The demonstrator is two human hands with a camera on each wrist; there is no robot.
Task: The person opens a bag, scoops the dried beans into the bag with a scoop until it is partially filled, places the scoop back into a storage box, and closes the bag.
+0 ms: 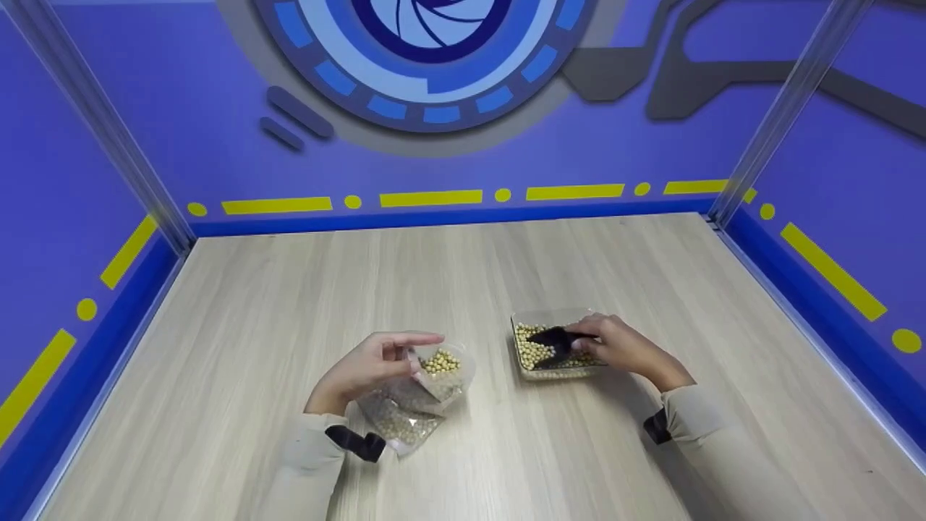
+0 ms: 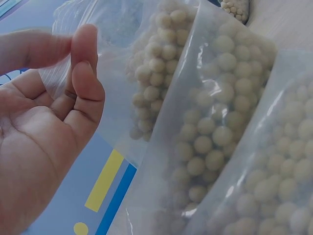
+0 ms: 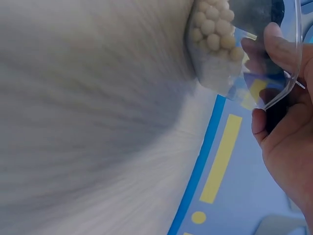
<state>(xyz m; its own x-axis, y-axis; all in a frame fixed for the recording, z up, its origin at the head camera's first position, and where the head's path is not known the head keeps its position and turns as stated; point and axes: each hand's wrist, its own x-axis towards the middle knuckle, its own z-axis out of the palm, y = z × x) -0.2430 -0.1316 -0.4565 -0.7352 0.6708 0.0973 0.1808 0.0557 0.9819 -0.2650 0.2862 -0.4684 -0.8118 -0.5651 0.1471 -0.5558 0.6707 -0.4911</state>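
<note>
My left hand (image 1: pixel 365 370) pinches the upper edge of a clear plastic bag (image 1: pixel 456 387), whose mouth gapes over pale yellow, soybean-like balls (image 1: pixel 440 361). In the left wrist view, the thumb and finger of the left hand (image 2: pixel 54 117) meet at the ribbed top of the bag (image 2: pixel 115 115). Beneath it on the table lies another filled clear bag (image 1: pixel 412 428). To the right, my right hand (image 1: pixel 618 346) grips the handle of a black scoop (image 1: pixel 553 339), its blade among the balls in a clear rectangular container (image 1: pixel 557 375). The right wrist view shows the fingers behind the container's clear wall (image 3: pixel 222 81).
Pale wood-grain table (image 1: pixel 289 289) lies under everything. Blue printed panels (image 1: pixel 463 170) with yellow stripes stand at the back and both sides, joined by metal corner posts (image 1: pixel 788 108).
</note>
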